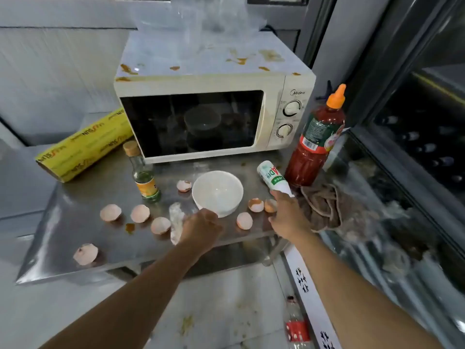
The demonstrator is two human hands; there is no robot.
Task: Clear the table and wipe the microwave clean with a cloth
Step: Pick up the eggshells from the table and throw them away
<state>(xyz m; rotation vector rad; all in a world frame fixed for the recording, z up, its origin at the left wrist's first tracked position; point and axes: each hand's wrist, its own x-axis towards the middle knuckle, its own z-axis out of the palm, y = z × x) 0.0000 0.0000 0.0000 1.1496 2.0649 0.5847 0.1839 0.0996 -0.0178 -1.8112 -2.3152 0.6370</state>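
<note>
A cream microwave [201, 122] with orange-brown stains on its top [269, 56] stands at the back of the steel table [75, 212]. In front of it are a white bowl [217, 192] and several eggshell halves [110, 212]. My left hand [201, 230] grips a crumpled piece of clear plastic [176, 220] just left of the bowl. My right hand [289, 215] reaches forward with straight fingers that touch the narrow end of a small white bottle [271, 176] lying tilted on the table. A brown cloth [324, 207] lies bunched at the table's right edge, beside my right hand.
A red chili sauce bottle [314, 147] stands right of the microwave, and a small corked oil bottle [144, 177] at its front left. A yellow cling-film box [83, 149] lies at the back left. Clear plastic [201, 16] sits on the microwave. A glass-fronted cabinet [415, 147] borders the right side. A bottle [297, 326] lies on the floor.
</note>
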